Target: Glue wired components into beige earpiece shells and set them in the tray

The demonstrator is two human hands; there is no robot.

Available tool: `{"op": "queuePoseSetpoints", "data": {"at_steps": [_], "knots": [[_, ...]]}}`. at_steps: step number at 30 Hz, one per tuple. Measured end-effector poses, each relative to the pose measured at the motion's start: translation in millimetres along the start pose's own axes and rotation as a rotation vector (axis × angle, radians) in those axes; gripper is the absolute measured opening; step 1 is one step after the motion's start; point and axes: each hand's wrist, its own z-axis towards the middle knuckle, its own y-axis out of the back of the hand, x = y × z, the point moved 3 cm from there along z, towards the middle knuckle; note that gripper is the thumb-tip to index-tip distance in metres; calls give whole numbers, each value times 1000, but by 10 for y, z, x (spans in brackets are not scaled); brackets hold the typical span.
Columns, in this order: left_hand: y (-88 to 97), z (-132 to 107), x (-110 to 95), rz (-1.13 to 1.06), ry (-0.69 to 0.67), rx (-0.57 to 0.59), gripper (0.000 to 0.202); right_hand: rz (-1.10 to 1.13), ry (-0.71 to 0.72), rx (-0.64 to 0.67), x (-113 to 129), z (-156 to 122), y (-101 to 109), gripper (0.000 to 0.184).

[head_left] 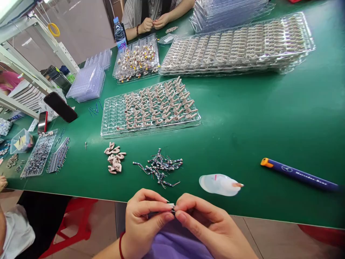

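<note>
My left hand (147, 217) is pinched at the table's near edge, with a red cord round its wrist. Fingertip to fingertip with it, my right hand (203, 219) is also pinched. Between them shows a tiny dark and white wired part (173, 209), mostly covered by the fingers. Just beyond lies a loose heap of small wired parts (161, 165) with thin coloured leads. Left of that heap is a little pile of beige hook-shaped shells (115, 158). A white squeeze bottle (219, 184) with a brownish tip lies on its side near my right hand.
Beige shells partly fill a clear tray (113, 111) on the green table (242, 118). Behind it stand a stack of full trays (237, 46) and a water bottle (120, 34). A blue cutter knife (299, 174) lies right. Co-workers' hands (153, 24) are opposite; another person sits left.
</note>
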Motion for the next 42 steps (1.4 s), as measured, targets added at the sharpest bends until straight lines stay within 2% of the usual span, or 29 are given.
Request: {"op": "queuePoseSetpoints", "data": {"at_steps": [4, 9, 12, 16, 21, 25, 35, 39, 42], "knots": [[0, 22, -7, 12, -22, 10, 13, 12, -141, 4, -17, 1, -1, 35], [3, 20, 13, -40, 28, 6, 10, 55, -165, 27, -52, 11, 18, 36], [7, 6, 54, -101, 86, -6, 11, 42, -72, 53, -53, 23, 21, 28], [-8, -12, 126, -213, 182, 0, 12, -9, 167, 47, -4, 42, 10, 8], [-17, -22, 162, -274, 210, -9, 12, -58, 334, -12, 49, 41, -23, 4], [-4, -25, 172, -297, 214, -2, 10, -70, 369, 2, 77, 26, -32, 2], [103, 41, 59, -192, 121, 85, 7, -262, 249, 202, 236, 73, 45, 9], [151, 70, 49, -170, 115, 95, 5, -296, 294, 218, 259, 78, 56, 11], [213, 85, 73, -194, 142, 49, 3, -314, 372, 177, 274, 85, 83, 11]]}}
